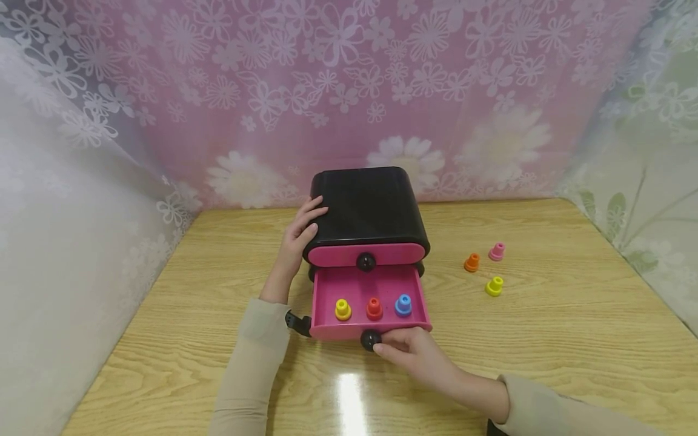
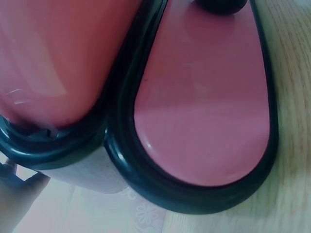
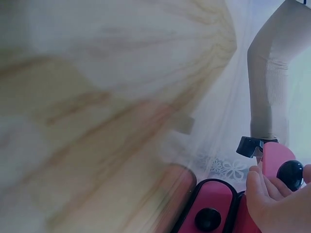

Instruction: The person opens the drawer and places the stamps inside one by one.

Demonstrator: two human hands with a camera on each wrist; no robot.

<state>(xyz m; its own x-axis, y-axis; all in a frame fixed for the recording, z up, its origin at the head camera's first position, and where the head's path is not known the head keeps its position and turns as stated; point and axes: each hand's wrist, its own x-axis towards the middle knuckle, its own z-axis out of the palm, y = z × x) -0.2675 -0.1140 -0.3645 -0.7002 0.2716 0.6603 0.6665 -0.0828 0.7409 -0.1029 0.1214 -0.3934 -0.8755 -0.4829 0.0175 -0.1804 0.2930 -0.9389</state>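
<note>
A small black drawer cabinet [image 1: 368, 206] with pink drawers stands at the middle of the table. Its lower drawer [image 1: 360, 283] is pulled out, while the upper one [image 1: 329, 255] is closed. Inside the open drawer a yellow peg [image 1: 342, 310], a red peg [image 1: 374, 309] and a blue peg [image 1: 403, 306] stand in a row. My right hand [image 1: 422, 358] pinches the lower drawer's round black knob [image 1: 371, 340]. My left hand [image 1: 297, 237] rests against the cabinet's left side, fingertips on its top edge. In the left wrist view its fingers [image 2: 29, 187] show beside the black casing.
To the right of the cabinet an orange peg [image 1: 472, 263], a pink peg [image 1: 497, 252] and a yellow-green peg [image 1: 494, 286] stand on the wooden table [image 1: 572, 327]. A flowered pink curtain [image 1: 349, 109] hangs close behind the cabinet. White flowered cloth [image 1: 71, 242] borders the left side.
</note>
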